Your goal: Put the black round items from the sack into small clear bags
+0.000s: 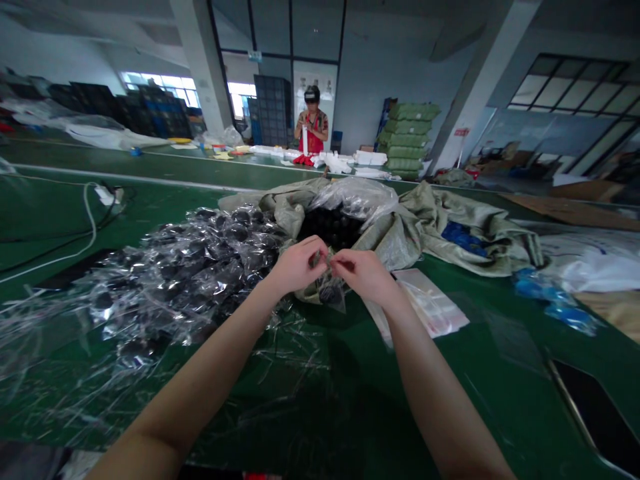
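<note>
Between my two hands hangs a small clear plastic bag [332,293] with a dark round thing inside. My left hand [299,265] pinches the top of the bag from one side. Opposite it, close by, my right hand [365,275] pinches the bag's upper edge too. Just beyond is an open sack [411,237] of grey-green woven cloth, holding many black round things [333,225]. To the left lies a big heap of black round things in clear bags [200,267]. Under my right forearm lies a stack of flat clear bags [433,303].
Thin clear plastic strips [280,357] litter the green table [345,400]. A phone [597,417] lies at the near right, with blue plastic pieces [555,300] beyond it. White and black cables [93,220] run at the left. A person [314,127] stands behind a far table.
</note>
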The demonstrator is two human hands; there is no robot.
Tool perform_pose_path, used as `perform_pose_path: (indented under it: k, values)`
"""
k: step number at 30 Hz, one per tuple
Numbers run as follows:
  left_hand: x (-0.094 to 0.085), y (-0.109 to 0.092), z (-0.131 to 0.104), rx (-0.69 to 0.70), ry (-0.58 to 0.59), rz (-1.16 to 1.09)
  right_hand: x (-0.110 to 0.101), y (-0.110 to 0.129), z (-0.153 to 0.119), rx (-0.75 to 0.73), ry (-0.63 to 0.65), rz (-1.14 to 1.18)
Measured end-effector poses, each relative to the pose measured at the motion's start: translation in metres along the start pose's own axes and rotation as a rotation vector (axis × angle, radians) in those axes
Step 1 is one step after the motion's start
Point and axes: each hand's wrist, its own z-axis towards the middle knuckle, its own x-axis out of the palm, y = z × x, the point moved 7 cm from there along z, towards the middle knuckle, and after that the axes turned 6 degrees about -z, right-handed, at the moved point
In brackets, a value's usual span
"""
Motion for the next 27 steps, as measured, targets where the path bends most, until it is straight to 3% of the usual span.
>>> perform_pose_path:
  k: [6, 16, 23, 27]
  values:
    - [-0.015, -0.009, -0.001, 0.041, -0.058, -0.015, -0.003, -0.002, 0.000, 0.015, -0.030, 0.035]
    - [-0.009, -0.005, -0.003, 0.124, -0.087, 0.045, 0.000, -0.001, 0.001, 0.018, -0.016, 0.012]
    - [-0.016, 0.005, -0.003, -0.002, -0.233, 0.085, 0.005, -0.006, 0.001, 0.077, -0.051, 0.012]
    - [-0.017, 0.001, -0.003, -0.007, -0.182, 0.052, 0.006, -0.008, 0.002, 0.093, -0.065, 0.027]
